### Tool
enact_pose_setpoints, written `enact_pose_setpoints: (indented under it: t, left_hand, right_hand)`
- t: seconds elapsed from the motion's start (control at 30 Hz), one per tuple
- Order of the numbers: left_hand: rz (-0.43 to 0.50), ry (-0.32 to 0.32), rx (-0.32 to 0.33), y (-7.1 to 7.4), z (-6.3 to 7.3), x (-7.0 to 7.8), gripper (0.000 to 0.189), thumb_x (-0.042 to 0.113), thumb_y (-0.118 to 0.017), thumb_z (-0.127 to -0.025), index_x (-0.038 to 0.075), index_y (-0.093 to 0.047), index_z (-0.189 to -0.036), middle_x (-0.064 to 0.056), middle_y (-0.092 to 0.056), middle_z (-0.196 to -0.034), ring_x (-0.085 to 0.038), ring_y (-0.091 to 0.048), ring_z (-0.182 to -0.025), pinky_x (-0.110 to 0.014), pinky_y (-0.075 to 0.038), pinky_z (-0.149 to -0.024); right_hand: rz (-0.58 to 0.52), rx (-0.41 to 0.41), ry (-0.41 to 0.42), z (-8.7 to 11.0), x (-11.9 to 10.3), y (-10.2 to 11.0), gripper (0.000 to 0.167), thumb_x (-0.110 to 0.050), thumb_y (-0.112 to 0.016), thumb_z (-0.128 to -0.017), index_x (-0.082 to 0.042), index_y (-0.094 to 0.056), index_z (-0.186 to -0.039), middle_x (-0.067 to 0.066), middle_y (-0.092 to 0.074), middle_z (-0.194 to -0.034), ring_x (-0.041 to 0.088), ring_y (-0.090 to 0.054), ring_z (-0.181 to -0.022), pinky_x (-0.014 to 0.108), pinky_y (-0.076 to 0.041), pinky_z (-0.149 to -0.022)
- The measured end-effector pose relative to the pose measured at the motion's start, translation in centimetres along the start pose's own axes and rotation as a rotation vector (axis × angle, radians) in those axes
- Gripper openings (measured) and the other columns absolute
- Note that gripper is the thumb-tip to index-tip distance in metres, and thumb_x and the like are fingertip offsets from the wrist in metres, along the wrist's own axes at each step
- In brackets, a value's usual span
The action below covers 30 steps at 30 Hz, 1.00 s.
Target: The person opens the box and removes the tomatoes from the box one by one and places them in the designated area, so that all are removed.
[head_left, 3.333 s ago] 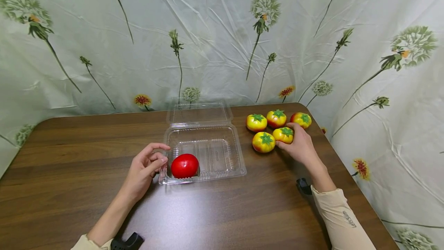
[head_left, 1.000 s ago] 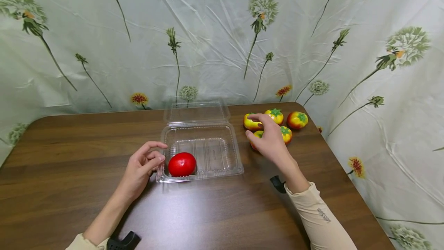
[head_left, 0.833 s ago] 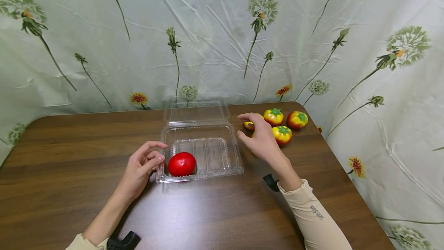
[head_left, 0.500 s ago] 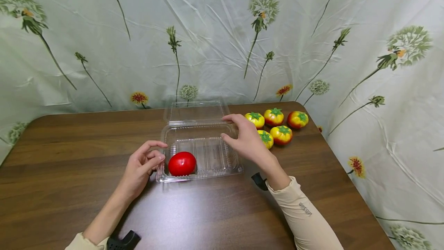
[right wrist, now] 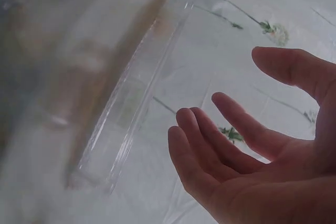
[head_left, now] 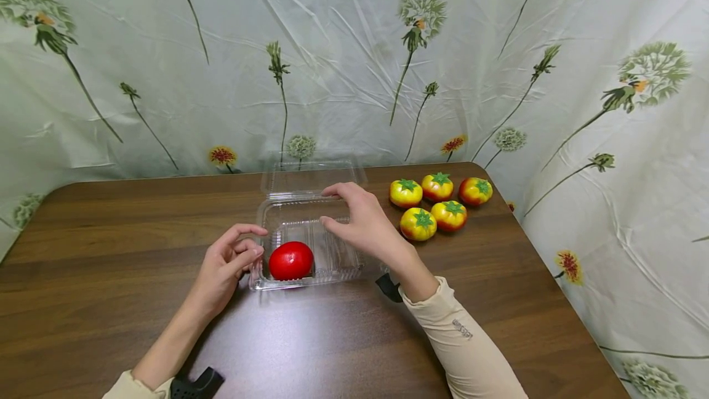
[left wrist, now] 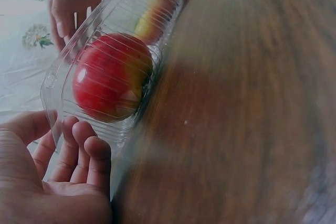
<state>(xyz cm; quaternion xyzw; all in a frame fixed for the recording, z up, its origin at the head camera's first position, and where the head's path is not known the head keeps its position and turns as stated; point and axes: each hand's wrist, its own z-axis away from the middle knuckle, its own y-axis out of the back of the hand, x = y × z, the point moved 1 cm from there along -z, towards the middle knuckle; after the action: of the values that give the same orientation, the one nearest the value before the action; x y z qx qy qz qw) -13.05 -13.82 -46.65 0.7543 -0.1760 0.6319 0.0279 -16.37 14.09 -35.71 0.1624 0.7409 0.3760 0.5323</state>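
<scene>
A clear plastic clamshell container [head_left: 318, 279] lies on the table with its lid [head_left: 316, 178] folded back. In its front left corner sits a glossy red round fruit [head_left: 290, 261], whose underside looks yellow in the left wrist view. My left hand [head_left: 221, 273] holds the container's left rim between thumb and fingers, the index finger reaching over the edge. Above the right part of the container hovers my right hand [head_left: 365, 223], its fingers spread apart with nothing between them. In the right wrist view this hand [right wrist: 247, 150] shows an empty palm beside the container's edge.
Several yellow-red fruits [head_left: 418, 224] with green star-shaped tops stand grouped right of the container. The brown wooden table [head_left: 138, 233] ends at a pale flowered curtain [head_left: 343, 66] behind. Black wrist cameras [head_left: 200, 383] hang under both wrists.
My right hand has let go of a yellow-red fruit in the group and moved left, empty, over the container. My left hand stays at the rim.
</scene>
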Motion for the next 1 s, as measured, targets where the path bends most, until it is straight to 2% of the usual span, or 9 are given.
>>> enact_pose_setpoints:
  t: [0.23, 0.43, 0.67, 0.8, 1.0]
  left_hand:
    - [0.004, 0.0, -0.001, 0.0, 0.0, 0.0, 0.028, -0.009, -0.055, -0.103, -0.007, -0.055, -0.13, -0.003, -0.068, -0.082, -0.017, -0.054, -0.063, -0.024, -0.049, -0.052]
    - [0.01, 0.012, 0.007, 0.0, 0.0, 0.1, 0.027, -0.008, -0.055, -0.103, -0.006, -0.056, -0.13, 0.0, -0.067, -0.082, -0.014, -0.054, -0.064, -0.023, -0.048, -0.052]
    - [-0.005, 0.012, 0.003, 0.0, 0.0, 0.1, 0.027, -0.008, -0.055, -0.103, -0.006, -0.055, -0.131, -0.001, -0.068, -0.082, -0.017, -0.053, -0.062, -0.025, -0.048, -0.05]
    - [0.01, -0.002, -0.003, 0.0, 0.0, 0.0, 0.027, -0.009, -0.055, -0.103, -0.008, -0.055, -0.13, 0.0, -0.068, -0.082, -0.017, -0.052, -0.063, -0.026, -0.047, -0.049]
    - [0.03, -0.018, -0.008, 0.0, 0.0, 0.0, 0.027, -0.011, -0.054, -0.102, -0.009, -0.055, -0.129, 0.0, -0.067, -0.082, -0.016, -0.051, -0.063, -0.027, -0.045, -0.048]
  right_hand:
    - [0.052, -0.074, 0.055, -0.3, -1.2, -1.9, 0.046, -0.02, -0.077, -0.095, -0.004, -0.064, -0.135, 0.013, -0.065, -0.137, 0.03, -0.061, -0.129, 0.047, -0.048, -0.111]
    - [0.075, -0.178, 0.042, -0.2, -1.8, -3.7, 0.05, -0.023, -0.076, -0.095, -0.005, -0.062, -0.139, 0.011, -0.064, -0.141, 0.029, -0.059, -0.132, 0.047, -0.047, -0.114]
    - [0.092, -0.214, 0.031, -0.2, -1.7, -4.9, 0.049, -0.022, -0.076, -0.095, -0.004, -0.062, -0.138, 0.01, -0.064, -0.14, 0.028, -0.06, -0.13, 0.046, -0.048, -0.112]
    - [0.087, -0.237, 0.011, -0.3, -1.6, -5.6, 0.053, -0.026, -0.074, -0.097, -0.003, -0.059, -0.143, 0.011, -0.064, -0.141, 0.028, -0.061, -0.13, 0.045, -0.048, -0.112]
    - [0.08, -0.272, 0.015, -0.3, -1.5, -6.2, 0.054, -0.03, -0.072, -0.099, -0.005, -0.058, -0.144, 0.01, -0.068, -0.138, 0.025, -0.064, -0.127, 0.039, -0.049, -0.112]
